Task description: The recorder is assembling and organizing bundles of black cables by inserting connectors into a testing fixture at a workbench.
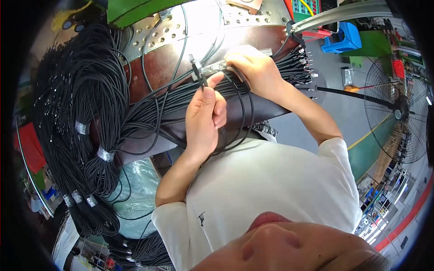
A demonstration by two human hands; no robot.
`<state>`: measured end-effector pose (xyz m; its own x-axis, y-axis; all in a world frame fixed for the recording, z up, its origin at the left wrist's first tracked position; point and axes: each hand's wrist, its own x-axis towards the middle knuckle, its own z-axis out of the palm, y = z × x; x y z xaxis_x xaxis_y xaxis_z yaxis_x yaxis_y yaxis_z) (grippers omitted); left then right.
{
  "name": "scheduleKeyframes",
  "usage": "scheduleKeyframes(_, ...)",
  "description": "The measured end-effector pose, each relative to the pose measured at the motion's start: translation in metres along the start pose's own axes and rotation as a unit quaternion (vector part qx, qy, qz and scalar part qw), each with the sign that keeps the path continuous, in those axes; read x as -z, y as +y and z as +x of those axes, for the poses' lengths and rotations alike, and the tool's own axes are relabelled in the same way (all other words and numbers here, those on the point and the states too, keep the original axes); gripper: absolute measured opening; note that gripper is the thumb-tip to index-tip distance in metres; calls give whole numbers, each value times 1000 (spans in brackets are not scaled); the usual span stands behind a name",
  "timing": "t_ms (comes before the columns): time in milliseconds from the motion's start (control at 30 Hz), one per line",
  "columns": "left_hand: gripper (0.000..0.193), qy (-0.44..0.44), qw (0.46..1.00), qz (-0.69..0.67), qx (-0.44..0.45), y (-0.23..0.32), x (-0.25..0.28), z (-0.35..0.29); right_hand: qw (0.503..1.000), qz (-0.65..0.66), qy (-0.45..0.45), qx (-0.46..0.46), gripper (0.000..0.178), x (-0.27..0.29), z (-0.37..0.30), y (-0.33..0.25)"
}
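Between the thumb and fingers of my left hand (203, 117) is a black cable end (197, 72), its tip pointing away from me. My right hand (257, 71) is closed at the far side of the bench, its fingertips beside a clear and silvery block (213, 67). A looped black cable (244, 106) runs out from under those fingers and hangs toward my shirt. The exact grip of the right fingertips is partly hidden. Many black cables (176, 104) lie in a thick bundle below both hands, with plug ends (304, 63) gathered at the right.
Large coiled bundles of black cable (90, 81), tied with silvery wraps (106, 155), hang at the left. A perforated metal plate (158, 36) and a green machine part (135, 11) are at the far side. Rightward are a blue stool (346, 37) and a floor fan (400, 108).
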<state>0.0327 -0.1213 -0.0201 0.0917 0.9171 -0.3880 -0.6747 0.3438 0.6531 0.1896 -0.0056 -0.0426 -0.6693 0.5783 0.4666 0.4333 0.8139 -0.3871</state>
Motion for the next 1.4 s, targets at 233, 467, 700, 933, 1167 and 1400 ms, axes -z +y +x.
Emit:
scheduleKeyframes(233,30,1,998,-62,16,-3,-3,7,992,-97,-80,24,20,8,11,-10)
scheduleKeyframes(467,27,-18,997,-54,55,-4,-7,4,979,-139,-149,-12,25,16,14,-15)
scheduleKeyframes(700,27,-51,994,-50,87,4,-11,11,978,-103,-25,182,28,50,21,-11)
scheduleKeyframes(933,42,5,977,176,-119,13,-5,-2,998,-35,-5,-42,17,26,-21,24)
scheduleKeyframes(1167,50,-31,989,-133,49,23,-5,23,995,48,38,-84,17,6,-26,18)
scheduleKeyframes(1400,29,-18,993,-57,100,13,-14,27,1000,15,-1,-10,16,44,-4,24)
